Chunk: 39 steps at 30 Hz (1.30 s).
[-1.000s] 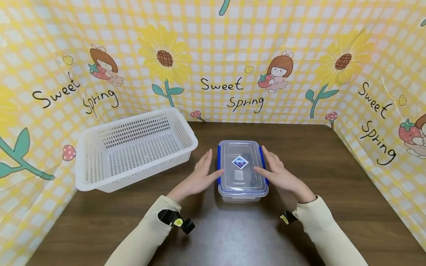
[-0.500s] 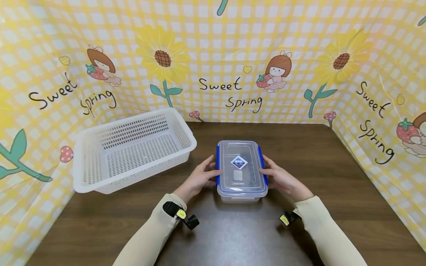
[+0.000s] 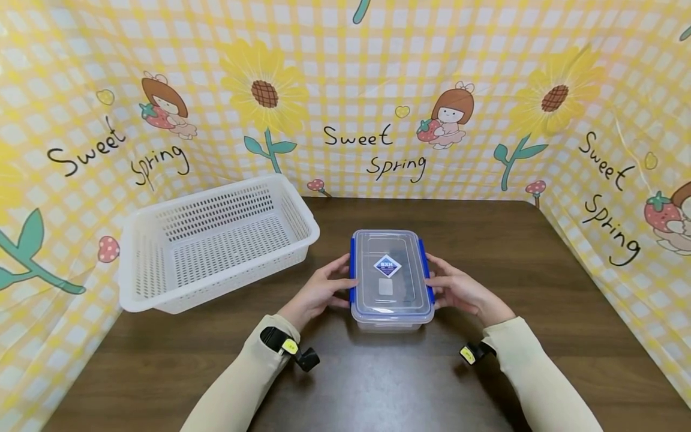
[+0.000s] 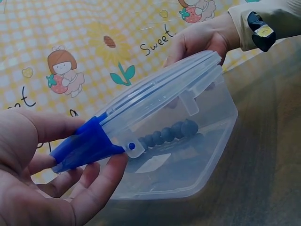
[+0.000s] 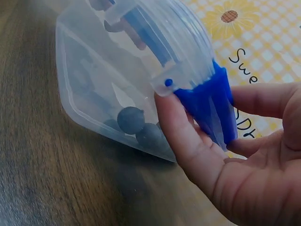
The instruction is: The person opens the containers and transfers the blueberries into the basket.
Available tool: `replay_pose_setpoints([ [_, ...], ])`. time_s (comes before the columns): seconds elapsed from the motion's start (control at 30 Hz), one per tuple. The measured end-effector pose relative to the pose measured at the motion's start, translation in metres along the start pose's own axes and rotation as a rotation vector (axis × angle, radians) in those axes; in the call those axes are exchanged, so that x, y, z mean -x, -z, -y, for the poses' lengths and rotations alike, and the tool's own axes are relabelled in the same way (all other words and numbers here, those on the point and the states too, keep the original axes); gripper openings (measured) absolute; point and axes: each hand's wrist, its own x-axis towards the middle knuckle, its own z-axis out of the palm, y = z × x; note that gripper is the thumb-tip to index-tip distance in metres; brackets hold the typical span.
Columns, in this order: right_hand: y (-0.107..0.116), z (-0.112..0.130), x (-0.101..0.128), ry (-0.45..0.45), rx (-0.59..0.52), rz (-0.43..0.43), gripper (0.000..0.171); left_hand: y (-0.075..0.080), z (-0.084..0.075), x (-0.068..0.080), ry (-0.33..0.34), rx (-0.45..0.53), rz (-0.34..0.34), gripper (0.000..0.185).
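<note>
A clear plastic food container (image 3: 396, 309) with a lid and a diamond-shaped label stands in the middle of the table. Along its left side, my left hand (image 3: 318, 289) pinches the blue latch (image 4: 87, 146), thumb above and fingertips below. My right hand (image 3: 466, 294) grips the opposite blue latch (image 5: 221, 113) the same way. Both latches slant outward from the lid in the wrist views. Through the clear wall show several dark, bluish round balls (image 4: 189, 127) lying in a row on the container's floor.
A white perforated plastic basket (image 3: 216, 282) stands at the left, set at an angle, with nothing in it. The brown wood-grain table (image 3: 540, 288) is walled in by a yellow checked cloth (image 3: 345, 78) at the back and sides.
Both hands have gone from straight fingers beside the container to bent fingers gripping its side latches. The container has barely shifted, and the basket stays put.
</note>
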Motion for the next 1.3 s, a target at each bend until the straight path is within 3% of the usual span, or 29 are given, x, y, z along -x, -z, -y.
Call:
replay_pose_setpoints([
  [0.33, 0.006, 0.001, 0.001, 0.030, 0.036, 0.057, 0.073, 0.001, 0.003, 0.004, -0.005, 0.049, 0.031, 0.074],
  [0.67, -0.002, 0.001, -0.001, 0.020, 0.107, -0.048, 0.074, -0.002, 0.002, 0.004, 0.027, 0.089, 0.023, 0.073],
  [0.83, -0.007, 0.002, 0.000, -0.006, 0.134, -0.054, 0.073, -0.001, 0.004, 0.007, 0.027, 0.077, 0.015, 0.074],
  [1.17, 0.002, -0.009, 0.005, -0.045, 0.017, -0.049, 0.078, 0.002, 0.009, 0.012, 0.018, 0.083, 0.016, 0.074],
  [1.3, 0.010, -0.019, 0.008, -0.027, -0.039, -0.005, 0.073, 0.001, 0.009, 0.011, 0.020, 0.088, 0.023, 0.073],
])
